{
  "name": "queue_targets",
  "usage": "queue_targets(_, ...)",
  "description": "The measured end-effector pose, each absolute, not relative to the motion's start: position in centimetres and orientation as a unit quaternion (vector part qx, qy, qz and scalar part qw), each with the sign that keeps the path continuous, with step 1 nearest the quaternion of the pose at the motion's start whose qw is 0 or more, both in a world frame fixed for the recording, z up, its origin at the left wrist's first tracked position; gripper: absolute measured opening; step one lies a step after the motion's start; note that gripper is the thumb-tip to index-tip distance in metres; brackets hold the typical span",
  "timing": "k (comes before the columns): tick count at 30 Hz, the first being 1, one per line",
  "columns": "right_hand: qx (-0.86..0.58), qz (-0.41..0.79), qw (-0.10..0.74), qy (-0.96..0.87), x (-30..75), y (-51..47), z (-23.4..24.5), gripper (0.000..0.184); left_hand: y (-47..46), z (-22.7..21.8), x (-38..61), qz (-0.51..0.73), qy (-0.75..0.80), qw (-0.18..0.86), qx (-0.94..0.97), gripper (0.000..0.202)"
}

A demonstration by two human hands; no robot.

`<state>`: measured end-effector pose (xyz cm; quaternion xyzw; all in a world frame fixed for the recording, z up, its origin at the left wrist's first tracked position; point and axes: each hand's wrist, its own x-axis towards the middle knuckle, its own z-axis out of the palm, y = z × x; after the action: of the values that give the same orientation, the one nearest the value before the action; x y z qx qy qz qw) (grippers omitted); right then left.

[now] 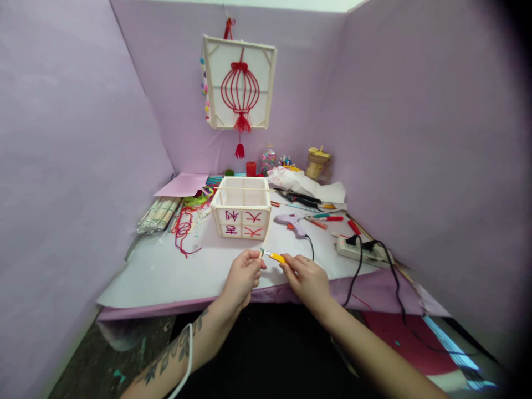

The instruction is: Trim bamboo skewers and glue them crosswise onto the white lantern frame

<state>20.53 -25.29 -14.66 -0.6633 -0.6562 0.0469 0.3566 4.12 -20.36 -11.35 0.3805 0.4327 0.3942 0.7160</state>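
We log both bare hands meeting over the near edge of the paper-covered white tabletop (166, 284). Our left hand (242, 275) is closed in a pinch, thumb against forefinger, on a thin, pale stick, apparently wood (261, 255). Our right hand (306, 278) is wrapped around the yellow-handled craft knife with a metal blade (277, 257).

Key relation: the stick lies just left of the knife grip, at the blade's end. The knife's long axis runs sideways, handle to our right, blade pointing at the left fingertips; the stick's visible end projects up and away from us, roughly crosswise to it. The left hand is nearer the stick, being the one that holds it. Blade and stick look to meet; firm contact we cannot tell at this size.

Beyond the hands, more in line with the left, stands the open-topped white box frame with red characters (241, 223). To its right lies the lilac glue gun (292, 223).
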Motion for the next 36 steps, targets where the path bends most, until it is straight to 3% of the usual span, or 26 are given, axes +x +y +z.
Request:
queue_targets(4,-0.613,0.349,0.404,-0.583,20.7,-24.9,-14.3,0.035,-20.4,-11.2,4.0,0.397,0.427,0.709,0.397,0.03)
queue_targets(12,-0.562,0.591,0.387,-0.43,20.8,-24.6,-13.8,0.051,-20.4,-11.3,3.8,0.411,0.419,0.676,0.445,0.029)
queue_targets(14,-0.581,0.537,0.403,-0.46,20.8,-24.5,-14.1,0.048,-20.5,-11.4,3.8,0.413,0.418,0.676,0.446,0.028)
queue_targets(18,-0.626,0.293,0.421,-0.587,21.1,-24.7,-14.7,0.034,-20.6,-11.2,3.9,0.407,0.413,0.697,0.422,0.029)
queue_targets(24,-0.633,-0.022,0.375,-0.677,21.2,-25.0,-15.3,0.032,-20.4,-11.3,4.1,0.401,0.418,0.707,0.405,0.032)
queue_targets(28,-0.621,-0.152,0.328,-0.696,21.1,-25.0,-15.2,0.028,-20.2,-11.8,4.1,0.401,0.419,0.709,0.401,0.031)
queue_targets(33,-0.625,-0.177,0.311,-0.694,20.8,-25.1,-15.2,0.029,-20.1,-12.1,4.1,0.403,0.423,0.709,0.393,0.029)
queue_targets(36,-0.642,0.012,0.365,-0.674,20.7,-25.0,-15.2,0.032,-20.2,-11.9,4.0,0.41,0.417,0.704,0.403,0.03)
